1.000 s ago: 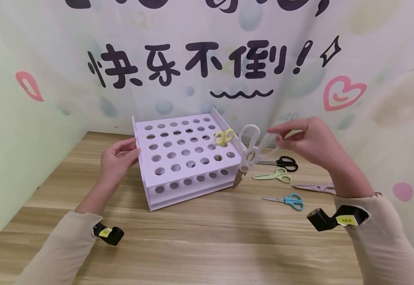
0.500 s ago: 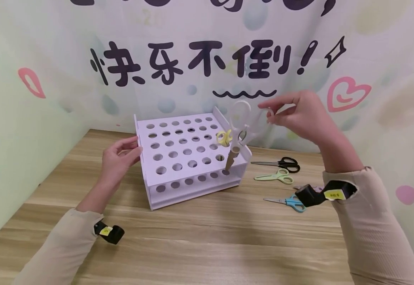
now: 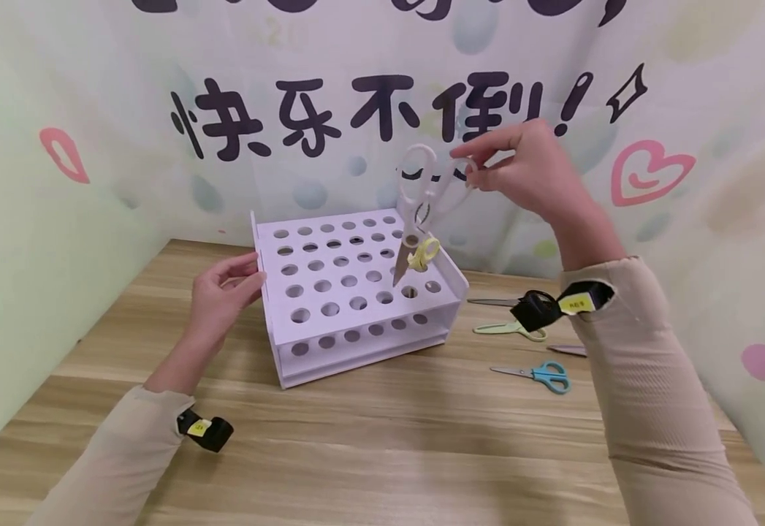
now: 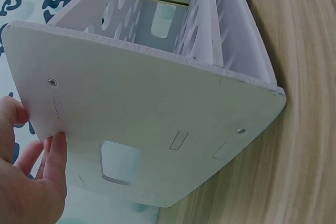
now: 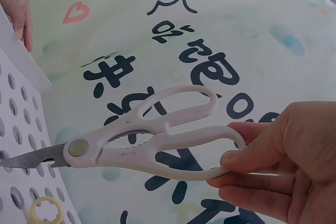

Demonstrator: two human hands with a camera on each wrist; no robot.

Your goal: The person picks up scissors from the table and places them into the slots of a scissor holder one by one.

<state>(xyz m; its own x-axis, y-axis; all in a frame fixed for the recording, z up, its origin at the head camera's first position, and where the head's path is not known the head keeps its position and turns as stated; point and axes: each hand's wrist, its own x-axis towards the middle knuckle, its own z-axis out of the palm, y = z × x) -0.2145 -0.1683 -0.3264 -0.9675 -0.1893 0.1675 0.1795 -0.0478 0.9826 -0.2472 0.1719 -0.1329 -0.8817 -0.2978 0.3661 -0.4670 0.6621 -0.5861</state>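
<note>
My right hand point(image 3: 510, 164) pinches one handle loop of a pair of white kitchen scissors point(image 5: 157, 140) between thumb and fingers. The scissors hang with their blades point(image 5: 37, 157) downward over the white rack point(image 3: 356, 325), a two-tier board with rows of round holes. In the head view the blade tip overlaps the holed top, left of small yellow-handled scissors point(image 3: 424, 254) standing in a hole. My left hand point(image 3: 224, 292) is at the rack's left side panel point(image 4: 136, 108), fingertips resting against its outer face near the upper edge, fingers fairly straight.
Right of the rack on the wooden table point(image 3: 369, 453) lie green scissors point(image 3: 507, 329), blue-handled scissors point(image 3: 540, 375), black scissors point(image 3: 494, 302) partly behind the right wrist camera, and a blade point(image 3: 566, 350) mostly hidden by the sleeve. A printed cloth point(image 3: 329, 44) hangs behind.
My right hand has risen and moved left, carrying the white scissors from the rack's right front corner to above its holed top. The left hand stays on the side panel.
</note>
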